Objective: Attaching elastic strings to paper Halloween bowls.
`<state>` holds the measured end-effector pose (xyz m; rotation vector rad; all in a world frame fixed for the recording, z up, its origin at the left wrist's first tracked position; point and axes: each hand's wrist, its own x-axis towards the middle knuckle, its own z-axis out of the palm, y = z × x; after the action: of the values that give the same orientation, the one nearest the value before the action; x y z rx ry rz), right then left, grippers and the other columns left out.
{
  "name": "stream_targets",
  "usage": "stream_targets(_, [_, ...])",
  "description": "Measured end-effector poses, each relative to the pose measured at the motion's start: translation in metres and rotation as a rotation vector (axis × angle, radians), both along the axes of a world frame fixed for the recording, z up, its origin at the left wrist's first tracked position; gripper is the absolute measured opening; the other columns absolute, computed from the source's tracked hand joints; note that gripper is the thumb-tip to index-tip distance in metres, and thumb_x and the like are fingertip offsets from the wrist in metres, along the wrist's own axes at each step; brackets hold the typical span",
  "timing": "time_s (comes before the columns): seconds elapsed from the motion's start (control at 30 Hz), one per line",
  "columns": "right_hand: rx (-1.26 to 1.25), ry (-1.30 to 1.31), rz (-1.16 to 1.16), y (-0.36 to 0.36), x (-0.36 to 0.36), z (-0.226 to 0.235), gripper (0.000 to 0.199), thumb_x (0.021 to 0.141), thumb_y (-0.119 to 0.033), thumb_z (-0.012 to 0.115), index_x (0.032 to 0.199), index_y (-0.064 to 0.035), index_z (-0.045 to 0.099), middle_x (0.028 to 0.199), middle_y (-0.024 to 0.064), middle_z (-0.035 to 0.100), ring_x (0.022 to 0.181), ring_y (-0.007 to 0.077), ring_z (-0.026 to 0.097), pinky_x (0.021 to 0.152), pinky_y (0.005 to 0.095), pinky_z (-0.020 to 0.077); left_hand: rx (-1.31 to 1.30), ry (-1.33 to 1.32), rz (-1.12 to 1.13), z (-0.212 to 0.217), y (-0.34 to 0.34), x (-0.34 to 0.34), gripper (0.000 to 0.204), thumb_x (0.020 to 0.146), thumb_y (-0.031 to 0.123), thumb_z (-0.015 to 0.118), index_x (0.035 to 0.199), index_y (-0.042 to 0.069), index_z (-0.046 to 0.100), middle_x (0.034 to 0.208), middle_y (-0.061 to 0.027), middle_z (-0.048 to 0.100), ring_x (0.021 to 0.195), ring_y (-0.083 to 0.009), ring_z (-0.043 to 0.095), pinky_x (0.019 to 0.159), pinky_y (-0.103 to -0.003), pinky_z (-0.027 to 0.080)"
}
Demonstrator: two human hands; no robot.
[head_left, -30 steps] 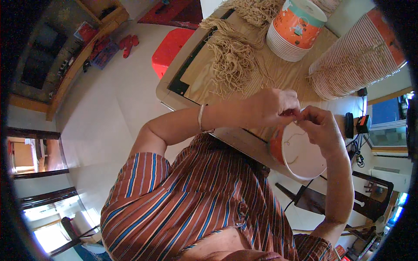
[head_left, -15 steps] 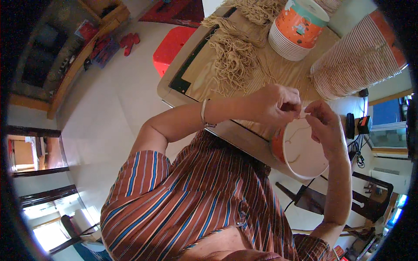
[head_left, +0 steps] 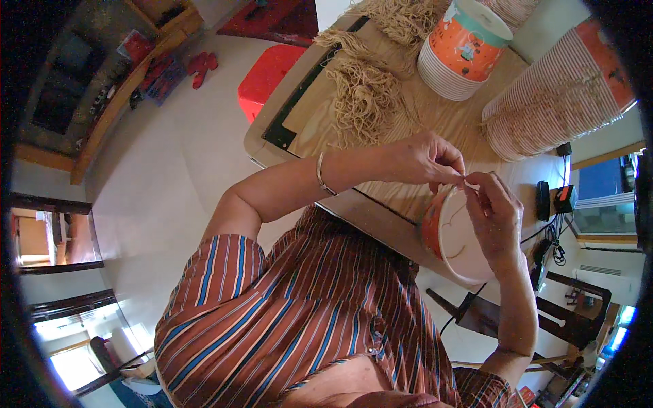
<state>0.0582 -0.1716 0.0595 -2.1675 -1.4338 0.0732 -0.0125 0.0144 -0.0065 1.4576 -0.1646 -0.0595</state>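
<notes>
An orange paper bucket (head_left: 431, 230) with a white inside stands at the table's near edge, its mouth tilted toward me. Thin beige string (head_left: 451, 216) trails at its rim and into it. Over the far rim, my left hand (head_left: 432, 162) pinches the string between thumb and forefinger. My right hand (head_left: 495, 207) meets it fingertip to fingertip, also closed in a pinch on the string. The exact bit of string between the fingertips is too small to make out. Beyond my left hand lies a tangled bundle of beige strings (head_left: 367, 98) on the wooden table (head_left: 303, 112).
Nested stacks of similar buckets, one upright (head_left: 462, 51) and one leaning (head_left: 558, 102), stand at the back and right, strings draped over the leaning one. A red stool (head_left: 269, 78) stands beyond the table's left edge. Black cables (head_left: 559, 248) hang at the right.
My hands have come together, fingertips now touching. The right hand has moved slightly left and down, over the bucket's mouth; the left fingers have straightened a little.
</notes>
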Motion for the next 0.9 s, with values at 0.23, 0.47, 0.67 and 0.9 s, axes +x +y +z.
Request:
stream_targets(0.23, [0.048,-0.083,0.022,0.0,-0.005,-0.002,0.008,0.082,-0.003,0.063,0.09,-0.0034,0.061,0.079,0.01,0.06,0.063,0.0208,0.059,0.057,0.0317,0.0477,0.104,-0.067,0.0,-0.002,0.001,0.0,0.019,0.091,0.022,0.061,0.093,0.003,0.062,0.074,0.0018,0.058,0.066,-0.0047,0.054,0.058,-0.023,0.048])
stream_targets(0.47, [0.042,-0.138,0.0,0.002,-0.003,-0.007,0.004,0.081,-0.007,0.063,0.084,-0.0053,0.061,0.078,0.0117,0.061,0.065,0.0282,0.062,0.058,0.0365,0.0493,0.321,-0.346,0.103,-0.005,0.0,0.002,0.023,0.088,0.022,0.064,0.092,-0.001,0.063,0.078,-0.0037,0.061,0.071,-0.0093,0.056,0.063,-0.027,0.047])
stream_targets(0.67, [-0.091,0.417,-0.082,0.003,0.02,-0.004,0.006,0.081,-0.006,0.062,0.081,-0.0001,0.061,0.064,0.0042,0.058,0.059,0.0068,0.051,0.054,0.0258,0.0434,0.313,-0.287,0.048,-0.004,0.0,-0.001,0.023,0.089,0.025,0.064,0.092,0.002,0.062,0.081,-0.0012,0.057,0.072,-0.0077,0.052,0.064,-0.026,0.044])
stream_targets(0.9, [-0.155,0.618,-0.087,0.005,0.03,0.0,0.006,0.082,-0.006,0.06,0.079,-0.0013,0.063,0.064,-0.0029,0.055,0.057,0.0032,0.046,0.048,0.0217,0.037,0.248,-0.239,0.048,-0.005,-0.004,-0.001,0.021,0.086,0.02,0.069,0.092,0.001,0.062,0.08,-0.0008,0.056,0.072,-0.0073,0.052,0.065,-0.026,0.045])
